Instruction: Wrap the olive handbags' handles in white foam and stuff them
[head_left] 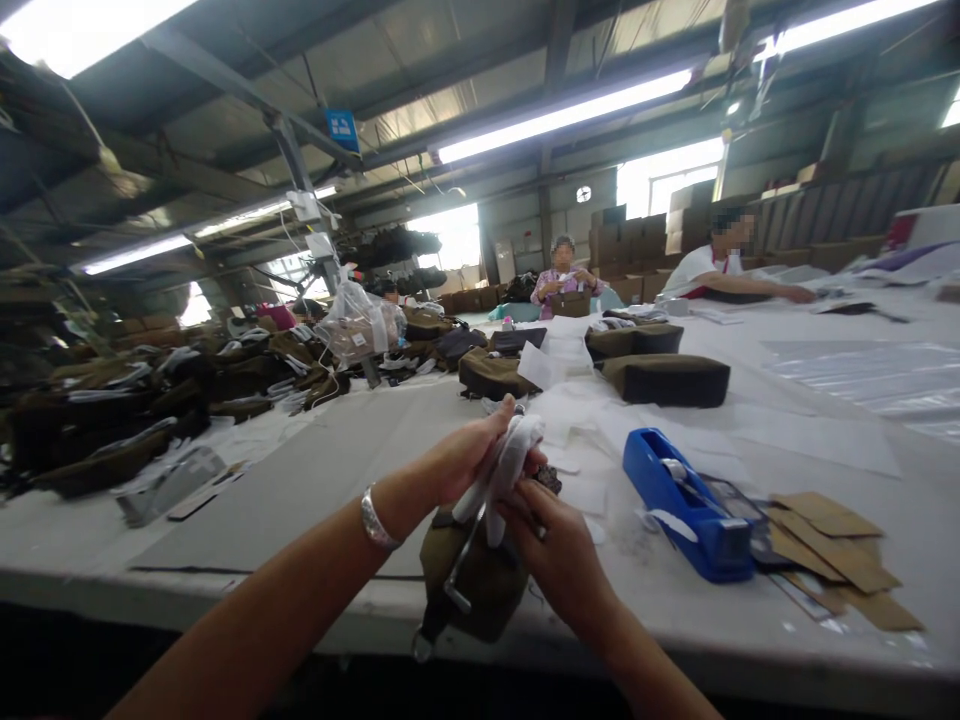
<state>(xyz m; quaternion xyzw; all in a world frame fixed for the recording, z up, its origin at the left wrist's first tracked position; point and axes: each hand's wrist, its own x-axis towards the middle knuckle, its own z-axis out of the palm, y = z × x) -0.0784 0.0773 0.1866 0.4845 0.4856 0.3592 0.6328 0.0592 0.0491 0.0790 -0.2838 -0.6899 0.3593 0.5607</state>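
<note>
Nearest you, an olive bag (480, 590) is at the front edge of the worktop (75, 545), left of the blue tape dispenser (686, 505), with a metal ring (422, 655) at its near end. Above that bag, your left hand (474, 458), with a silver bracelet (376, 520) at the wrist, has its fingers closed around white wrapping (514, 470). Your right hand (553, 528), between the left one and the dispenser, has its fingers gripping the same wrapping lower down.

Just right of the dispenser lie overlapping cardboard pieces (840, 550). Beyond the dispenser lie two long dark bags (667, 382), one behind the other; farther left of it, loose white paper (566, 365) touches another brown bag (487, 375). Well to the dispenser's left, a heap of bags (150, 400) spreads out, with a clear plastic bag (358, 325) nearby.

Farther past the dispenser, a person in a patterned top (544, 288) holds a bag, and a person in a white shirt (690, 268) reaches over the worktop. Boxes (637, 245) stand stacked behind them.
</note>
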